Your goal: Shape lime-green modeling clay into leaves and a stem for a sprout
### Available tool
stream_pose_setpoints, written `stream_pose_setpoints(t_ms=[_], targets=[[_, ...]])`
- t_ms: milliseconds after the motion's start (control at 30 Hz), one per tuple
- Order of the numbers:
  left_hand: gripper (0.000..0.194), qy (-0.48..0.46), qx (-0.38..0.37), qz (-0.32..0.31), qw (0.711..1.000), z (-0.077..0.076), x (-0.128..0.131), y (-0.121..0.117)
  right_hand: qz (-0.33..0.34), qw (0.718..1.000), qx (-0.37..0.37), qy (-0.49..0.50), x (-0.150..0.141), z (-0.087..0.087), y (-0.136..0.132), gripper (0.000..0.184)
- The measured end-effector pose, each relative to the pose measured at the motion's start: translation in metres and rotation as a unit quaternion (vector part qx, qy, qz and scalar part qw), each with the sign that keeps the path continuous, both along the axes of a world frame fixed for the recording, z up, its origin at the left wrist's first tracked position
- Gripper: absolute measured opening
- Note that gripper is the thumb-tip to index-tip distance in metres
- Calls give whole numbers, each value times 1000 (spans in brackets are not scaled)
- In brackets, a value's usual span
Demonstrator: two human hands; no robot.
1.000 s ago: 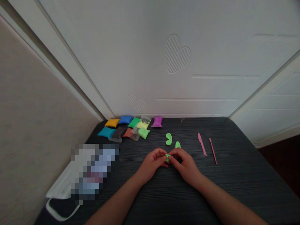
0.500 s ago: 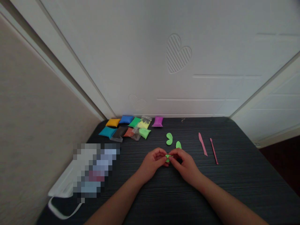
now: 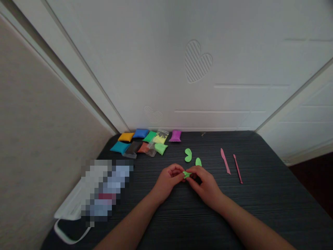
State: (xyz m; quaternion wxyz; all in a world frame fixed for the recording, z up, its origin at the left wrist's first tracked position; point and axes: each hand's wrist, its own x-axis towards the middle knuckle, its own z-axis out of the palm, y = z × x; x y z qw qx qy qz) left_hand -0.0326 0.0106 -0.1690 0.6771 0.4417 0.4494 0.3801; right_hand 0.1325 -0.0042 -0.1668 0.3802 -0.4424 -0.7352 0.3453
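Note:
A small piece of green clay (image 3: 186, 174) is pinched between the fingertips of both hands just above the dark table (image 3: 260, 194). My left hand (image 3: 169, 180) grips it from the left with fingers curled. My right hand (image 3: 204, 182) pinches it from the right. Just beyond the hands lie two flat green clay shapes, a kidney-shaped one (image 3: 187, 155) and a smaller oval (image 3: 198, 161).
Several coloured clay packets (image 3: 142, 142) sit at the table's back left, with a purple packet (image 3: 175, 135) beside them. Two pink modelling tools (image 3: 225, 160) (image 3: 237, 168) lie to the right. A blurred white box (image 3: 101, 187) stands at the left. White panelled walls enclose the table.
The hands stay together on the green piece, their fingers shifting slightly as they work it. Nothing else on the table has moved.

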Motion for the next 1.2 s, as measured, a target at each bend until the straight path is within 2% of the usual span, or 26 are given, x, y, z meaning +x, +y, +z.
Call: stream_pose_setpoints(t_ms=[200, 300, 400, 533, 733, 900, 1033, 1200], targets=[[16, -41, -5, -10, 999, -4, -1, 0, -23, 1000, -13, 10, 0, 2, 1, 15], [25, -70, 7, -22, 997, -5, 0, -2, -60, 997, -39, 22, 1, 1, 1, 13], [30, -53, 17, -17, 998, -4, 1, -3, -72, 995, -62, 33, 2, 0, 2, 12], [24, -20, 19, -5, 1000, -1, 1, -3, -51, 996, -68, 34, 2, -2, 2, 13], [21, -14, 17, 9, 1000, 0, -1, -3, -27, 999, -30, 14, 1, -1, -1, 20], [20, -1, 8, -7, 1000, 1, -1, -3, -32, 999, 1, -13, 3, -1, -1, 16], [23, -21, -1, -12, 1000, 0, 0, -4, -22, 999, 27, -21, 4, -2, 0, 18], [32, -45, -8, -7, 999, -1, 3, -5, 2, 998, 45, -33, 1, 1, -1, 30]])
